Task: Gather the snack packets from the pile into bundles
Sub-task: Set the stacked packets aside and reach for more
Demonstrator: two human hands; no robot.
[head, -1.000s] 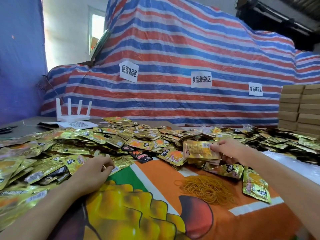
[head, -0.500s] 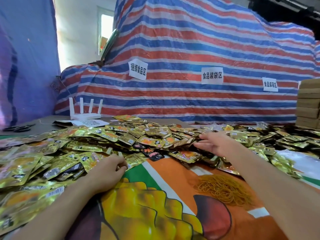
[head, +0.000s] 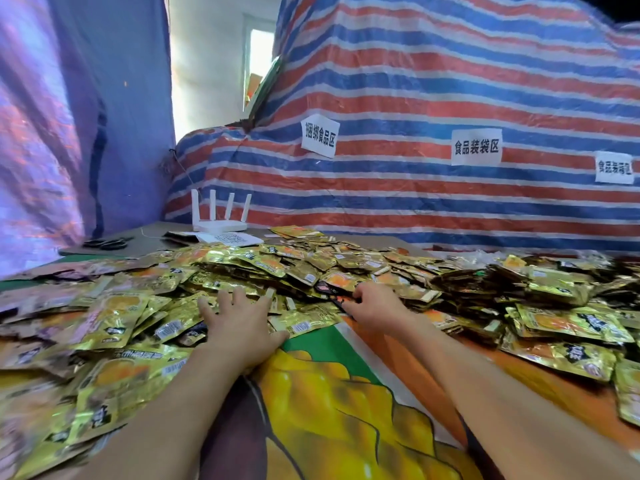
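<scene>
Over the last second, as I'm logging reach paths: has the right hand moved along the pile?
Yes. The right hand has moved left along the near edge of the packet pile, now beside the white stripe's far end.

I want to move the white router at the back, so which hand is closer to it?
Left. The left hand lies flat on the packets, nearly straight in front of the router; the right hand reaches into them farther to the right.
</scene>
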